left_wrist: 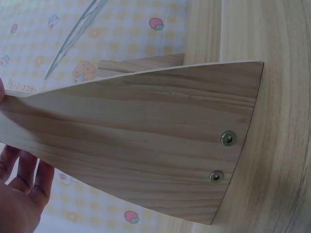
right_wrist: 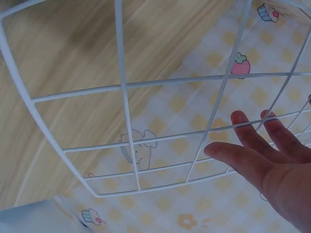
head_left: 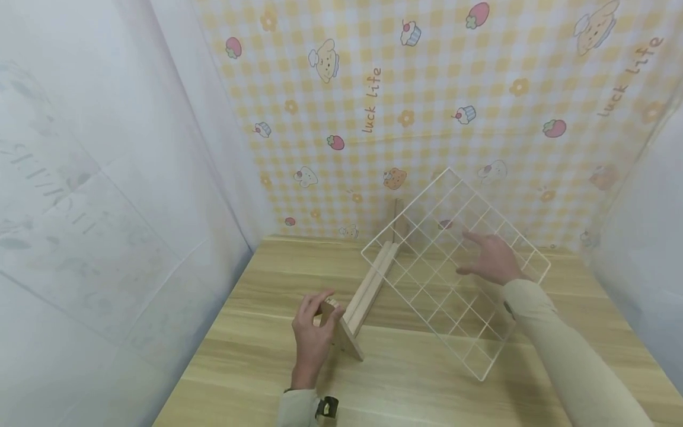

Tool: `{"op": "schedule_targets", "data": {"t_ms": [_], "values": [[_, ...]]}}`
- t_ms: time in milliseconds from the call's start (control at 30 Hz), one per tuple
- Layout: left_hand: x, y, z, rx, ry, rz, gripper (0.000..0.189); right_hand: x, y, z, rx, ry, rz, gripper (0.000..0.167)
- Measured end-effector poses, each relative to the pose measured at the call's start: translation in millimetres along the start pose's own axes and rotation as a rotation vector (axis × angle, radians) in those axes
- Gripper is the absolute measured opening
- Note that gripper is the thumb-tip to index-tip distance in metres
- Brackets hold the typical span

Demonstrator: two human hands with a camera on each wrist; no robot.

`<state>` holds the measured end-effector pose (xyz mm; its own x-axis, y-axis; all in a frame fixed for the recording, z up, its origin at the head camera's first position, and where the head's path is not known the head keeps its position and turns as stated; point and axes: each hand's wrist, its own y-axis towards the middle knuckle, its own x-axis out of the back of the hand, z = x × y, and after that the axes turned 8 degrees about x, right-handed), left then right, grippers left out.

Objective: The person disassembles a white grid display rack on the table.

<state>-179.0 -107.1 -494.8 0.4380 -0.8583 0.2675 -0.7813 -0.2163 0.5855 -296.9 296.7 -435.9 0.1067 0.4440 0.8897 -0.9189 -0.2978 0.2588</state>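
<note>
A wooden frame has two long slats [head_left: 370,287] running between a near end panel [left_wrist: 131,121] and a far end panel [head_left: 400,220]. My left hand [head_left: 312,329] grips the near panel's upper end, thumb on one side and fingers on the other. Two bolt heads [left_wrist: 228,138] show on that panel's outer face in the left wrist view. A white wire grid [head_left: 421,264] is tilted above the table, right of the frame. My right hand [head_left: 493,259] is at the grid with fingers spread and extended, fingertips against its wires. Exactly how it supports the grid cannot be told.
The wood-grain table [head_left: 240,344] meets a yellow checked cloth [head_left: 373,160] hanging at the back. White sheets hang at the left [head_left: 107,207] and right [head_left: 645,237]. The grid's upper-left edge overlaps the frame's far end in the head view.
</note>
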Motion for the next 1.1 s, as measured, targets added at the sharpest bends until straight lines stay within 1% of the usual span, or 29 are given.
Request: {"op": "schedule_targets", "data": {"t_ms": [67, 167, 333, 533, 700, 833, 1100], "values": [[-1.0, -0.7, 0.6, -0.016, -0.008, -0.01, 0.043, 0.0, -2.5, -1.0, 0.006, -0.009, 0.018, 0.097], [-2.1, -2.1, 0.2, -0.011, -0.014, -0.02, 0.045, -0.5, -6.0, -1.7, 0.011, -0.011, 0.054, 0.096], [-4.1, -4.3, -3.4, 0.003, -0.009, -0.04, 0.041, -3.3, -10.2, -4.8, 0.022, 0.008, 0.1, 0.091], [-5.9, -6.3, -3.5, -0.009, 0.003, -0.053, 0.038, -10.3, -12.2, -11.3, 0.03, -0.016, 0.17, 0.088], [-3.0, -6.0, -5.3, -0.023, 0.014, -0.038, 0.04, -15.2, -12.6, -14.7, 0.054, -0.02, 0.2, 0.088], [-1.2, -7.1, -3.7, -0.038, 0.001, -0.023, 0.042, -17.0, -14.8, -14.5, 0.076, -0.031, 0.216, 0.087], [-0.4, -9.8, -5.5, -0.056, -0.01, -0.029, 0.041, -25.2, -19.3, -17.6, 0.095, -0.058, 0.247, 0.082]]}}
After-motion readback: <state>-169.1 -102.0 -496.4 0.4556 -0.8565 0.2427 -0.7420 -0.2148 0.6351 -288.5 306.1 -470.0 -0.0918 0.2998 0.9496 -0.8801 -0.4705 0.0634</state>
